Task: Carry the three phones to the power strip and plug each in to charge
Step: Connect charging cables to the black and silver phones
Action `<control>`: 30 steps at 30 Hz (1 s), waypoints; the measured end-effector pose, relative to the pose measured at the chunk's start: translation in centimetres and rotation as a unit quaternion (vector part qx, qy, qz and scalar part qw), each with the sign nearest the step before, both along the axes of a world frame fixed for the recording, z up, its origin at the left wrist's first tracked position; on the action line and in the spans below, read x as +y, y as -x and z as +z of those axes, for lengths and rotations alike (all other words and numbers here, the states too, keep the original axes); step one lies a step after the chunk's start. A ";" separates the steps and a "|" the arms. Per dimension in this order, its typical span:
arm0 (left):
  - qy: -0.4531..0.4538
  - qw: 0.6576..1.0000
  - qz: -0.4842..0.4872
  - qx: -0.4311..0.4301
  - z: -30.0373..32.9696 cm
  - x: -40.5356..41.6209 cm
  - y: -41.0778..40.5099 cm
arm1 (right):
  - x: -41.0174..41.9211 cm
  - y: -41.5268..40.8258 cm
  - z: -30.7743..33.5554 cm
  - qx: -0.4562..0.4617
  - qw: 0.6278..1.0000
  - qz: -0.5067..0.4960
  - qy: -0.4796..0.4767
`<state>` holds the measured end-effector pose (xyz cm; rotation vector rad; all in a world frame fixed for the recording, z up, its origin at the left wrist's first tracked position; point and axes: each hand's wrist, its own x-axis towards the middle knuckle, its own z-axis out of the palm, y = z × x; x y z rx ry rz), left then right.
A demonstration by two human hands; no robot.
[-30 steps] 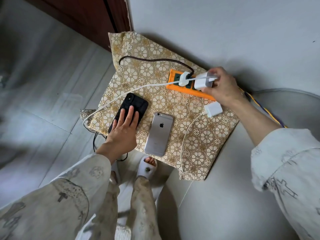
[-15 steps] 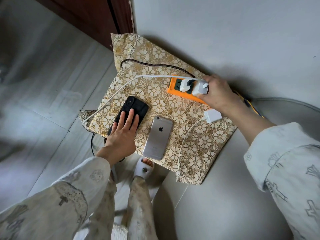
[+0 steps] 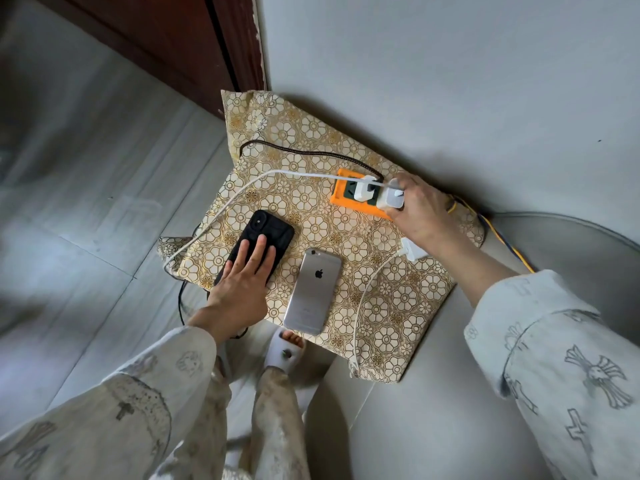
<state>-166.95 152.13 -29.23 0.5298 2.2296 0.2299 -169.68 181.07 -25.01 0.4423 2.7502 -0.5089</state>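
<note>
view: looking down from the person's head at both hands over a floral gold cloth (image 3: 388, 306) spread on the floor against a pale wall.
left hand (image 3: 242, 282): laid flat, fingers spread, palm down on the lower half of a black phone (image 3: 268, 233); not gripping it.
black phone: lies face down on the cloth, its camera end poking out beyond the left fingertips.
silver phone (image 3: 313, 292): face down on the cloth just to the right of the left hand, between the two hands, touched by neither.
right hand (image 3: 420, 216): fingers closed around a white charger plug (image 3: 391, 199), holding it at the orange power strip (image 3: 346, 199).
power strip: lies on the cloth under and just left of the right hand; a second white plug (image 3: 363, 190) sits in it beside the held one.
white cable (image 3: 242, 188): runs from the plugs leftward in an arc and down past the left hand.
loose charger (image 3: 414, 252): white, lying on the cloth just below the right wrist, its cable trailing toward the cloth's near edge.
third phone: cannot tell where it is.
near edge: a foot in a white slipper (image 3: 285, 351) below the silver phone.
</note>
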 end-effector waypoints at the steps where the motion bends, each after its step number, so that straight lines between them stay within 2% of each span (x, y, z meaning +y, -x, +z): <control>1: -0.005 1.000 0.002 -0.004 0.0 -0.1 0.1 | -0.4 -0.4 -0.1 0.000 1.000 -0.030 0.009; 6: -0.039 0.998 0.013 -0.041 0.5 -0.2 0.7 | -4.5 -4.6 -0.4 -0.019 0.974 -0.217 0.061; 8: -0.066 0.995 0.037 -0.057 1.0 -0.3 1.0 | -7.1 -6.4 -0.4 -0.037 0.972 -0.222 0.071; 10: -0.105 0.988 0.103 -0.050 1.6 -1.1 1.0 | -10.1 -7.0 -0.2 -0.054 0.974 -0.195 0.108; 14: -0.151 0.963 0.220 0.031 2.8 -4.8 -0.3 | -16.1 -4.1 -0.4 -0.063 0.960 -0.182 0.205; 16: -0.149 0.956 0.251 0.038 3.1 -7.3 -1.0 | -19.1 -1.6 -0.5 -0.068 0.932 -0.220 0.279; 19: -0.134 0.951 0.278 0.027 3.2 -11.1 -1.2 | -23.0 1.7 -1.1 -0.047 0.843 -0.362 0.395; 22: -0.122 0.949 0.290 0.025 3.3 -14.3 -1.2 | -26.2 3.8 -2.1 -0.052 0.766 -0.471 0.434; 23: -0.119 0.947 0.296 0.023 3.4 -15.2 -1.1 | -27.2 4.3 -2.5 -0.063 0.755 -0.482 0.440; 26: -0.117 0.943 0.310 0.013 3.5 -17.5 -0.9 | -29.6 5.1 -3.0 -0.081 0.762 -0.479 0.428; 29: -0.119 0.941 0.318 -0.001 3.5 -19.2 -0.4 | -31.0 5.5 -2.9 -0.085 0.719 -0.532 0.440; 30: -0.120 0.940 0.319 -0.007 3.6 -19.5 -0.2 | -31.3 5.5 -3.0 -0.083 0.717 -0.545 0.427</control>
